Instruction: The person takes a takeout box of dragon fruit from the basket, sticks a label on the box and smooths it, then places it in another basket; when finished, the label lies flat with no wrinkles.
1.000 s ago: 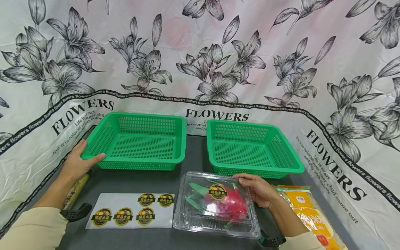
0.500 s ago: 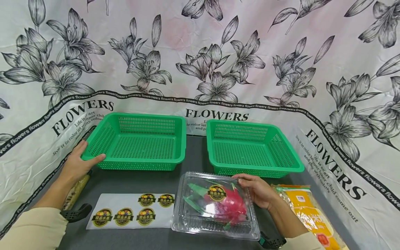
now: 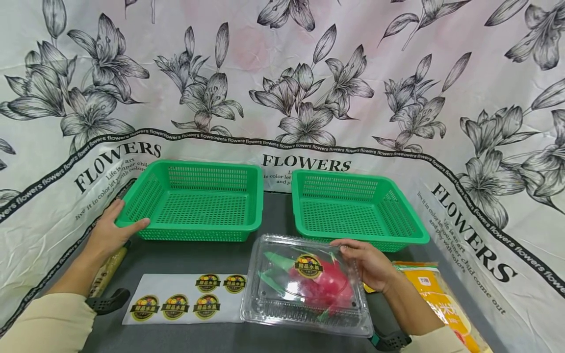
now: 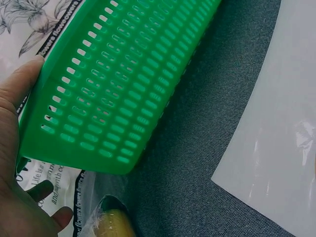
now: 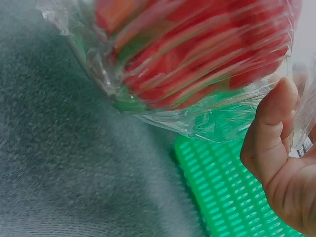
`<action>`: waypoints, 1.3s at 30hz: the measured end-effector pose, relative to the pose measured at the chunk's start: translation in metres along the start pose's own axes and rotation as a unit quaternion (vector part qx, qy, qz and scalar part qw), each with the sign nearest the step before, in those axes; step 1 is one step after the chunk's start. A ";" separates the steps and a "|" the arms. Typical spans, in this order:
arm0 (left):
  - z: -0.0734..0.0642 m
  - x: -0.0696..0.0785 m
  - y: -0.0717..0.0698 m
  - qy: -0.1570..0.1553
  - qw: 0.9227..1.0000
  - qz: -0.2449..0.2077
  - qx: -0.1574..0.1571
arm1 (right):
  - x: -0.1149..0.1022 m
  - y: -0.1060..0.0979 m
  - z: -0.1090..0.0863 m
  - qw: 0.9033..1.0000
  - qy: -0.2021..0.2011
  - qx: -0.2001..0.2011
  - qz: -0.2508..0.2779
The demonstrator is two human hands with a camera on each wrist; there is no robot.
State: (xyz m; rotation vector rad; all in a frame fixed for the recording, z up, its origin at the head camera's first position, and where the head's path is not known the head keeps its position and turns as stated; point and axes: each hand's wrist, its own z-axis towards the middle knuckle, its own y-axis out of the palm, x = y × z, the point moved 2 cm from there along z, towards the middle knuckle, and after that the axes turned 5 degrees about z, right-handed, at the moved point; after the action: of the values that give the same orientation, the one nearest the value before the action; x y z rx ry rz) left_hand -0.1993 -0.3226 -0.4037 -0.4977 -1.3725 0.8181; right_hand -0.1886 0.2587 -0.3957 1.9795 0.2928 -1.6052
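My left hand holds the left front corner of the left green basket, thumb along its front side. In the left wrist view, the thumb lies at the rim of that basket, and two other fingertips show below its end. My right hand grips the upper right edge of a clear plastic clamshell box. Inside lies a red dragon fruit with green tips. A round black-and-gold sticker is on the lid. The right wrist view shows the box tilted above the table, my thumb pressing its side.
A right green basket stands behind the box. A white sticker sheet with several round labels lies left of it. A yellow-and-clear food bag lies at the right; a wrapped yellowish pack lies under my left forearm.
My right hand and the clamshell box have risen slightly and shifted a little, with the box's right end moving rightward. The left hand and both baskets have stayed in place.
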 end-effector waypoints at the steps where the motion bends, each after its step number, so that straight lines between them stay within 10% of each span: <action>1: 0.000 0.000 0.000 0.000 1.000 -0.001 0.001 | -0.002 0.001 0.000 1.000 -0.002 -0.003 0.002; 19: 0.001 0.000 0.000 0.002 1.000 -0.011 0.002 | -0.051 0.018 0.016 0.998 -0.042 -0.056 0.004; 39: 0.000 -0.003 -0.002 0.014 0.999 -0.034 -0.010 | -0.099 0.042 0.064 0.999 -0.039 -0.010 -0.024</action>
State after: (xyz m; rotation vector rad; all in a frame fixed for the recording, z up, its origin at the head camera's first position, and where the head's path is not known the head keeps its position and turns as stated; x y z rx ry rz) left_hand -0.1993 -0.3265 -0.4044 -0.4753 -1.3650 0.7403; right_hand -0.2459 0.2073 -0.2971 1.9031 0.3274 -1.6973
